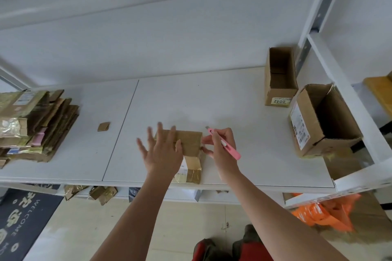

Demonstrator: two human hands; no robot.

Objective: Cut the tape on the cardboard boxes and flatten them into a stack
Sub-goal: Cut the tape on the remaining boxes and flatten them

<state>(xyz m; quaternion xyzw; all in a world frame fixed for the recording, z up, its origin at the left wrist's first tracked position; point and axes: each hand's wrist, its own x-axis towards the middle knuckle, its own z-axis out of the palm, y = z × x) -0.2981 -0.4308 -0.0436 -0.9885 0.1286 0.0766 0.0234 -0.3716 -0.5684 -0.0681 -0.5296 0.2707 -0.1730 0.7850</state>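
1. Cardboard box, already flattened, is lying near the front edge of the white counter, with glossy tape showing on its near flap.
2. Left hand is hovering over or pressing the left part of that flattened box with fingers spread wide and straight; whether the palm is touching the cardboard cannot be told.
3. Right hand is sitting just beside the box's right edge, its fingers curling round a pink utility knife whose blade end is pointing away from the person.
4. Two open boxes are standing well apart from it on the right of the counter: a narrow one bearing a label reading 6042, and a wider one tipped on its side with a shipping label on its left face.
5. A stack of flattened boxes is resting on the counter's far left, and a small cardboard scrap is lying between that stack and the hands.
6. Cardboard and tape scraps are lying on the floor under the counter's edge, beside a dark welcome mat; something orange is lying at the lower right.
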